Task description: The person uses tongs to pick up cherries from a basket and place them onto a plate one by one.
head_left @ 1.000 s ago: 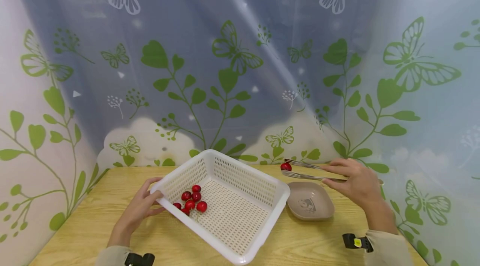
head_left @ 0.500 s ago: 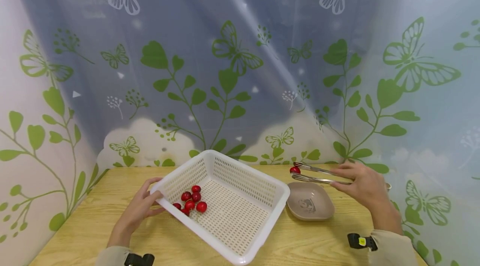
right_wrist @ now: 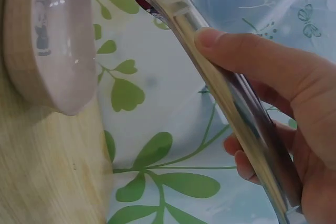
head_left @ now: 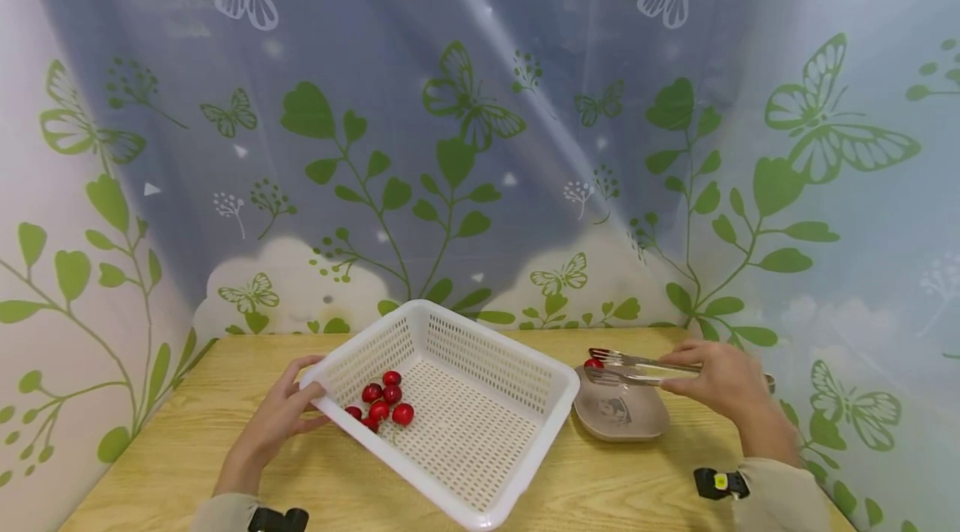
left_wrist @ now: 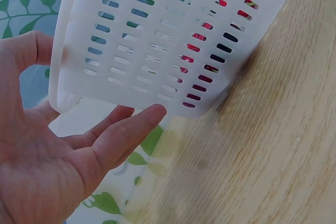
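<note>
My right hand (head_left: 723, 382) grips a pair of metal tongs (right_wrist: 231, 98), thumb on one arm and fingers on the other. A red cherry (head_left: 593, 364) sits between the tong tips, over the back left rim of a beige square bowl (head_left: 622, 424) with a panda print. With my left hand (head_left: 277, 415) I hold the left corner of a white plastic basket (head_left: 480, 499), thumb on its rim. In the left wrist view, fingers lie along the outside of its slotted wall (left_wrist: 152, 51). Several red cherries (head_left: 402, 414) lie together at the basket's left side.
Basket and bowl stand close together on a light wooden table (head_left: 150, 465). A printed curtain (head_left: 495, 248) with leaves and butterflies hangs behind the table and along its sides.
The right hand has carried the tongs and cherry rightward, then lowered them towards the bowl. The left hand and the basket have stayed in place.
</note>
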Tool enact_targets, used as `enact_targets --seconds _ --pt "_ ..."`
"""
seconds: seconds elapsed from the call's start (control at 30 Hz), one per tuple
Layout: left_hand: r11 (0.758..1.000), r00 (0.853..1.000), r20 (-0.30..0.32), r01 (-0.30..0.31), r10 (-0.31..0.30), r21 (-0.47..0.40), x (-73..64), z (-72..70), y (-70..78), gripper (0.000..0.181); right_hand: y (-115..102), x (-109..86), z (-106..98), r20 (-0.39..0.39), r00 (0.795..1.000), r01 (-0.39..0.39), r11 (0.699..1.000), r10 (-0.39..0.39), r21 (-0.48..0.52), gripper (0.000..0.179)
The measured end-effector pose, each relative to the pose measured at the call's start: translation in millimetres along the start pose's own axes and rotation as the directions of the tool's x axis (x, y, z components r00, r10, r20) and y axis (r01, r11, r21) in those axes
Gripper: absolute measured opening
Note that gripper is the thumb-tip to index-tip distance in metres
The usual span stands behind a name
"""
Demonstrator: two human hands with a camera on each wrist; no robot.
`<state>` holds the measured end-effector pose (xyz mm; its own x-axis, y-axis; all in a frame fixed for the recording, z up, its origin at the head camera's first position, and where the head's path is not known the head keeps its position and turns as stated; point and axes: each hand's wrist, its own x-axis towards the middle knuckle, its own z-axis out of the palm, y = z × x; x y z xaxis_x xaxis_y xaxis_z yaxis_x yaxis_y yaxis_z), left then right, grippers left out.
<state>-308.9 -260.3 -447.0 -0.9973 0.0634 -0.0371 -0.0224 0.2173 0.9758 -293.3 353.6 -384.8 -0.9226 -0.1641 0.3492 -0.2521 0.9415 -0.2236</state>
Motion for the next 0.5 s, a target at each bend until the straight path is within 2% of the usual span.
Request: enact_targets --seconds 0.13,0.5 --pt "1.0 1.0 0.0 -0.007 0.007 0.0 0.1 0.2 -0.5 0.055 1.0 1.7 6.8 0.052 0.998 -0.019 1.0 0.018 0.008 0.033" --pt "1.0 1.0 0.004 -0.019 0.019 0.001 -0.7 0.1 -1.0 0.055 5.3 4.6 16.8 0.119 0.992 -0.035 0.999 0.031 0.027 0.033"
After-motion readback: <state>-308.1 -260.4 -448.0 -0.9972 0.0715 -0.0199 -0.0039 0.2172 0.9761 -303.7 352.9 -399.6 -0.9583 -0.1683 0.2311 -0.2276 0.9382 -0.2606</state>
